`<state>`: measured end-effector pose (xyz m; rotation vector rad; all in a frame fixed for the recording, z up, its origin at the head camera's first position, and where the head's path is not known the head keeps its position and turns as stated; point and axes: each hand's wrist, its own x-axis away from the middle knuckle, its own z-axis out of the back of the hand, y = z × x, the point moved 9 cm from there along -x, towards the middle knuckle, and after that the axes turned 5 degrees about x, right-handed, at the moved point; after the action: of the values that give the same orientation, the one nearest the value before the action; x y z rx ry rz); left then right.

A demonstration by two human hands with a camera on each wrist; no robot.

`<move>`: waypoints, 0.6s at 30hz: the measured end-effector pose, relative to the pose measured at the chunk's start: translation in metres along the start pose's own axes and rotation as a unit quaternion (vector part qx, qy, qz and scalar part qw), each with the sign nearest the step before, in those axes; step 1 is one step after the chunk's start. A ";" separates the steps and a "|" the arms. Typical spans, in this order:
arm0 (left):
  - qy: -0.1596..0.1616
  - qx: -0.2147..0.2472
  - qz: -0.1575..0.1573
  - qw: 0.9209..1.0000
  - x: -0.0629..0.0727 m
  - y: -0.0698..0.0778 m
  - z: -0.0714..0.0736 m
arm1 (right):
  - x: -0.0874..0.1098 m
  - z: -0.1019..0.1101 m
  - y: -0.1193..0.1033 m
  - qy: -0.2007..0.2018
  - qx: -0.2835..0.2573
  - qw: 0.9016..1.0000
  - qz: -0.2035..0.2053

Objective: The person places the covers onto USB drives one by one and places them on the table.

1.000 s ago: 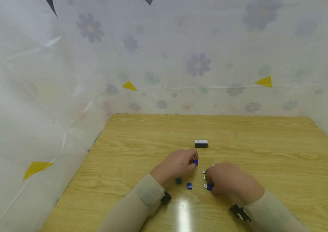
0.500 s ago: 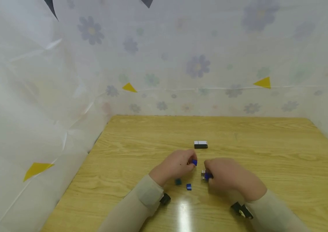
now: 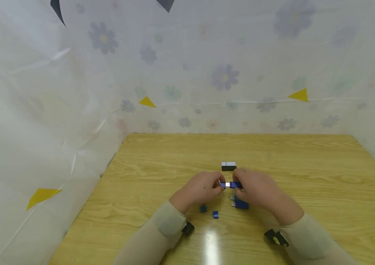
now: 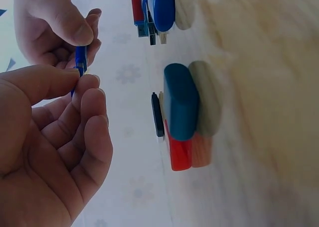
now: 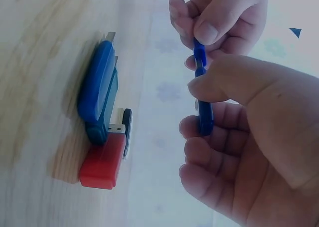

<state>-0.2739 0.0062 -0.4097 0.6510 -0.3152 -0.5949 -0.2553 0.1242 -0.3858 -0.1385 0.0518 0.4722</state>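
My left hand [image 3: 200,187] pinches a small blue cap [image 3: 222,185] between thumb and fingertips. Facing it, my right hand [image 3: 260,191] grips a blue USB stick [image 3: 235,185], raised over the table. The stick's metal plug points left at the cap, with part of the plug showing between the two blue pieces. In the right wrist view the stick's body [image 5: 205,117] lies along the fingers under the thumb. A blue USB stick [image 5: 97,80], a teal one [image 5: 110,107] and a red one [image 5: 102,162] lie uncapped on the table near the right hand.
A teal cap [image 3: 203,208] and a blue cap [image 3: 215,214] lie in front of the left hand. The left wrist view shows a red cap [image 4: 180,152] beside the teal one. A black-and-white stick [image 3: 228,166] lies farther back on the wooden table [image 3: 161,158].
My right hand has picked up a blue USB stick from the loose ones and brought it up and left to the cap. The left hand has stayed nearly still.
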 end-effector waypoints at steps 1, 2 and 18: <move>0.002 0.001 0.000 1.000 0.000 0.000 0.000 | 0.000 0.000 0.000 0.002 0.001 1.000 0.000; 0.003 0.005 0.000 1.000 0.000 0.000 0.001 | 0.000 0.000 0.000 0.004 0.001 1.000 0.000; 0.011 0.015 0.002 1.000 -0.001 0.001 0.001 | 0.000 0.005 -0.005 0.023 -0.023 0.999 0.019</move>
<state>-0.2748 0.0066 -0.4081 0.6845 -0.3047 -0.5797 -0.2527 0.1202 -0.3805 -0.1947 0.0895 0.5076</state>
